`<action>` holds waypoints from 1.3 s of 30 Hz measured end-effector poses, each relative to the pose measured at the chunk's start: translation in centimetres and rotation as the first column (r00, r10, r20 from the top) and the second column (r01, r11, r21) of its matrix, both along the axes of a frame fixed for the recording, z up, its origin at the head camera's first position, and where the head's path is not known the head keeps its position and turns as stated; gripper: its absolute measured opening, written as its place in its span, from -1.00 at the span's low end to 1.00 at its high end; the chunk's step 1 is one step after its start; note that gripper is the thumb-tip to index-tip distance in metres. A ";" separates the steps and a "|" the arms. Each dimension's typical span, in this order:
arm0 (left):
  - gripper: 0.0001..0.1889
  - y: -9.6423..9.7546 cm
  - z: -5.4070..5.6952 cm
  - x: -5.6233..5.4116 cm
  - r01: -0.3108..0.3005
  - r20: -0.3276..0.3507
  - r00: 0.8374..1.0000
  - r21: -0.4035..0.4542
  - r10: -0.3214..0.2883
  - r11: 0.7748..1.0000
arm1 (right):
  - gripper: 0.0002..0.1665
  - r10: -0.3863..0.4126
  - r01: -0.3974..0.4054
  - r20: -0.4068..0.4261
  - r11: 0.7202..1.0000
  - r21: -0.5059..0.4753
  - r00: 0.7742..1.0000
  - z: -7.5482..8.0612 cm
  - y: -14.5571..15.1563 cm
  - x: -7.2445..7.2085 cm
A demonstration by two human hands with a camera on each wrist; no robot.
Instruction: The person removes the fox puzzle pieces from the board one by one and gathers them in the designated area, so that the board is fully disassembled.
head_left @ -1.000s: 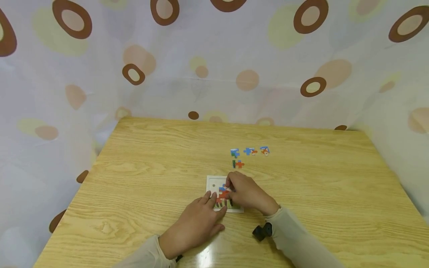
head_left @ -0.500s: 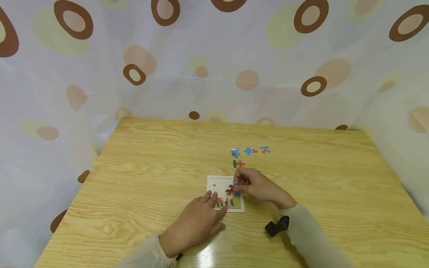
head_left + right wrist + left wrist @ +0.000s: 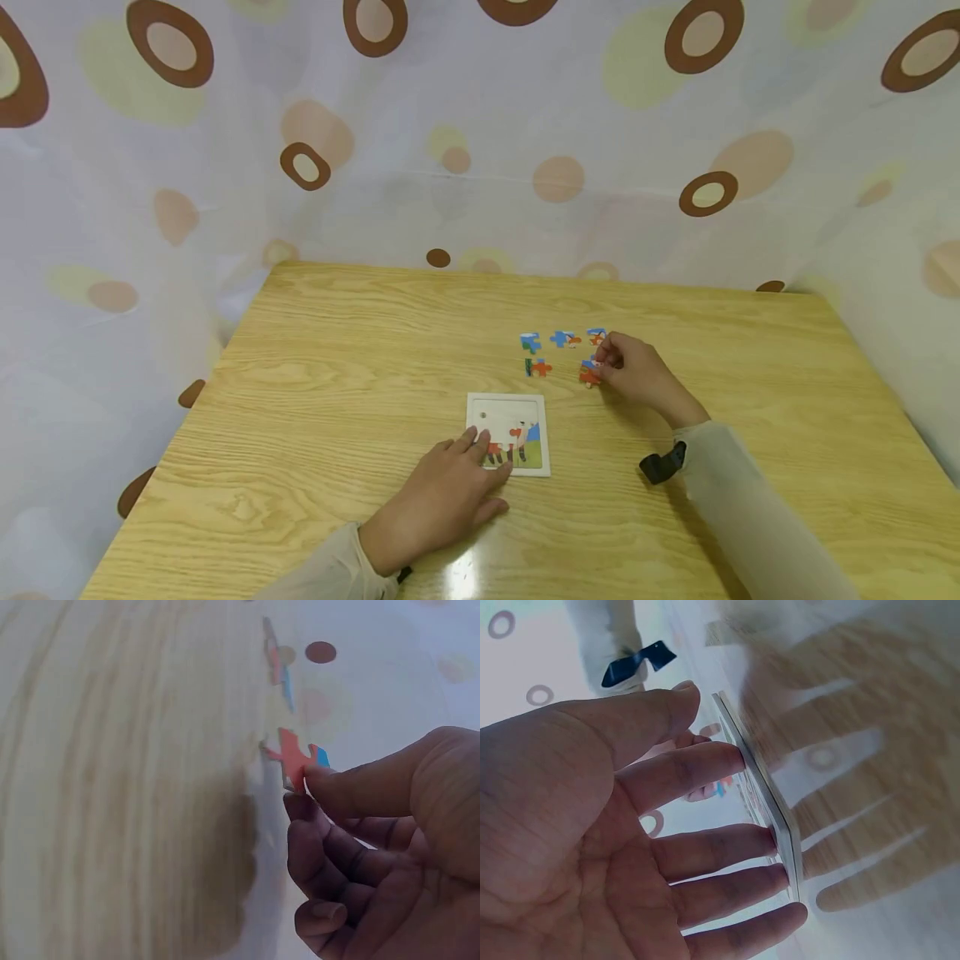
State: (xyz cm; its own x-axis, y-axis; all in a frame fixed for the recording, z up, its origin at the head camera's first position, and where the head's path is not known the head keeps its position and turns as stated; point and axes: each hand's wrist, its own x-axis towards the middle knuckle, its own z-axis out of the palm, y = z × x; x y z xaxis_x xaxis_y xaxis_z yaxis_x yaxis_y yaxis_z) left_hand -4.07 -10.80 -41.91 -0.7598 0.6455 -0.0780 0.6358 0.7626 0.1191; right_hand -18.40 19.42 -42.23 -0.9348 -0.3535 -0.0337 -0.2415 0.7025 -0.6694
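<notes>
My right hand (image 3: 637, 371) pinches a red and blue puzzle piece (image 3: 589, 372) between thumb and fingertip, at the right end of the loose pieces. In the right wrist view that puzzle piece (image 3: 294, 761) stands tilted at the tabletop. With fingers extended, my left hand (image 3: 442, 504) rests on the lower left of a white square puzzle frame (image 3: 546, 450). Several pieces showing legs, grass and a bit of blue lie fitted along the frame's bottom and right side; its upper left shows bare white backing. The left wrist view has the left fingertips touching the frame's edge (image 3: 789, 840).
Beyond the frame lie loose puzzle pieces: a blue and green one (image 3: 530, 342), a blue and orange one (image 3: 562, 339), one with an orange face (image 3: 597, 336) partly beside the right hand, and a red and green one (image 3: 537, 367). A patterned curtain (image 3: 495, 150) borders the wooden table (image 3: 337, 350).
My right hand has lifted the red and blue puzzle piece from the frame and carried it right and away, next to the loose pieces. My left hand has stayed on the frame.
</notes>
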 end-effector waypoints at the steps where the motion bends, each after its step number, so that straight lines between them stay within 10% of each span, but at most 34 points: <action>1: -0.53 0.0 0.0 0.0 0.000 0.000 1.000 -0.001 0.000 1.000 | -0.93 -0.005 0.005 -0.002 1.000 0.014 1.000 -0.2 0.1 0.0; 39: -0.54 0.1 -0.2 0.0 -0.007 -0.016 1.000 -0.003 0.007 1.000 | -0.78 0.040 -0.039 -0.012 0.997 0.070 0.999 -1.4 -1.0 -0.5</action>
State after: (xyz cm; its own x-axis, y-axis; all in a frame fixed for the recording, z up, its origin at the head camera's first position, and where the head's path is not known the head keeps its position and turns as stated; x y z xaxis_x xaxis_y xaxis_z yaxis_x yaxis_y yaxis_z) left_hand -4.11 -10.66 -42.13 -0.7654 0.6400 -0.0674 0.6323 0.7673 0.1069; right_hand -18.91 18.44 -43.67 -0.9207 -0.3875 -0.0469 -0.2788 0.7370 -0.6157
